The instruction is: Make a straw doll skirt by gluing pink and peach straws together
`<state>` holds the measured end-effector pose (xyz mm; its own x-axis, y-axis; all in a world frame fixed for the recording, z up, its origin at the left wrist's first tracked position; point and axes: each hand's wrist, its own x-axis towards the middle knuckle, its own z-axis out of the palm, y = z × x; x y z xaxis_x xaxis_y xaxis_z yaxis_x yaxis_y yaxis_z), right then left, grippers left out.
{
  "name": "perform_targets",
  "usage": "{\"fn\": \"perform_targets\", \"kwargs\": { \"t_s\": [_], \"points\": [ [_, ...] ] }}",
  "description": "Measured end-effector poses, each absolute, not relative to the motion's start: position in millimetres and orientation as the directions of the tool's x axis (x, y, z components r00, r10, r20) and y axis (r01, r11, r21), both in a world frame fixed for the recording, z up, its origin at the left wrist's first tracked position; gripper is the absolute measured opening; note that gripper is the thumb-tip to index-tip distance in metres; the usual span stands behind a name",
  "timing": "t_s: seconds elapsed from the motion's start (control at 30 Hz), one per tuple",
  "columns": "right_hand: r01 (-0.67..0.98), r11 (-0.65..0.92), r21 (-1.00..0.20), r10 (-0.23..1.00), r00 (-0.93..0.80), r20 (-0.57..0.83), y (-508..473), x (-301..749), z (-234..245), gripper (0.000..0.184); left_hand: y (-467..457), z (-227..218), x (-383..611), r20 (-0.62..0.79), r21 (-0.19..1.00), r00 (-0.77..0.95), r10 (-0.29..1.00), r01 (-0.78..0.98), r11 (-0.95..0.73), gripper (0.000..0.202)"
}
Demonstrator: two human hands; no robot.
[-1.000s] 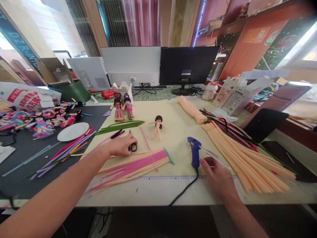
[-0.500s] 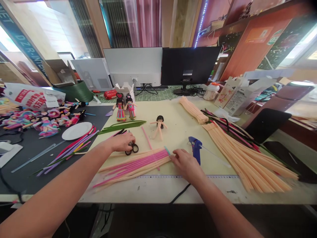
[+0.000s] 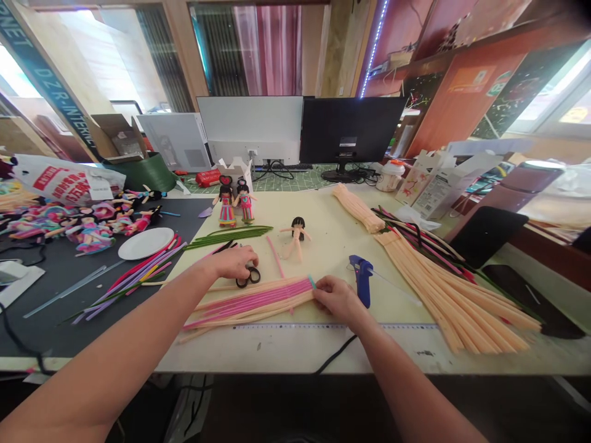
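My left hand [image 3: 235, 261] rests on the black-handled scissors [image 3: 249, 277], fingers curled over them. My right hand [image 3: 337, 297] pinches the right end of a flat bundle of pink and peach pipe cleaners [image 3: 252, 300] lying on the cream cutting mat [image 3: 323, 246]. A blue glue gun [image 3: 361, 278] stands just right of that hand, its black cord running off the front edge. A small unclothed doll with black hair [image 3: 296, 235] lies beyond the bundle.
Two dressed dolls [image 3: 234, 202] stand at the mat's back. Green stems [image 3: 231, 236] lie beside them. A big fan of peach pipe cleaners [image 3: 452, 289] covers the right side. A white plate [image 3: 145, 243], coloured stems and a heap of finished dolls [image 3: 78, 223] lie left. Two monitors [image 3: 300, 129] stand behind.
My right hand left the spot beside the glue gun and moved left to the end of the pink bundle, closing on it. My left hand stayed on the scissors.
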<state>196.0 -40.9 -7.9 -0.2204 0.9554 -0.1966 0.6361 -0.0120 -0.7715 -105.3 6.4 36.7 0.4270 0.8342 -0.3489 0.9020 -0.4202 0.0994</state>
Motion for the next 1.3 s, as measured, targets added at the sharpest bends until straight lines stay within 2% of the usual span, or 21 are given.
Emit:
{"fn": "perform_targets", "kwargs": {
  "t_s": [0.13,0.23,0.33,0.4,0.5,0.57,0.77,0.93,1.07,1.3],
  "points": [
    [0.609,-0.067,-0.790,0.943,-0.220,-0.249,-26,188,-14,0.022,14,39,-95,-0.394,0.024,0.404,0.826,0.902,-0.430,0.034],
    [0.626,-0.064,-0.777,0.954,-0.190,-0.232,-18,180,-13,0.020,19,41,-93,-0.383,-0.009,0.384,0.840,0.908,-0.419,0.025],
    [0.634,-0.041,-0.772,0.966,-0.172,-0.193,-16,174,-10,0.016,20,43,-93,-0.306,-0.054,0.347,0.887,0.923,-0.380,0.020],
    [0.631,-0.025,-0.775,0.970,-0.171,-0.171,-17,172,-9,0.015,18,43,-87,-0.233,-0.054,0.353,0.906,0.926,-0.375,0.024],
    [0.628,-0.009,-0.778,0.973,-0.175,-0.153,-19,173,-11,0.014,13,41,-64,-0.184,0.004,0.474,0.861,0.876,-0.482,0.035],
    [0.630,-0.005,-0.777,0.973,-0.177,-0.149,-19,175,-15,0.015,12,39,-44,-0.212,0.019,0.558,0.803,0.823,-0.567,0.031],
    [0.626,0.018,-0.780,0.973,-0.189,-0.129,-20,180,-18,0.015,20,42,-13,-0.321,0.002,0.584,0.746,0.788,-0.616,0.009],
    [0.602,0.045,-0.797,0.975,-0.199,-0.095,-23,181,-16,0.014,15,51,-15,-0.384,0.036,0.564,0.731,0.800,-0.599,0.018],
    [0.578,0.071,-0.813,0.974,-0.214,-0.067,-25,182,-16,0.016,12,54,-16,-0.441,0.096,0.547,0.712,0.817,-0.568,0.018],
    [0.564,0.109,-0.819,0.975,-0.220,-0.022,-32,183,-13,0.016,13,62,-14,-0.431,0.117,0.579,0.693,0.797,-0.593,0.018]
  ]
}}
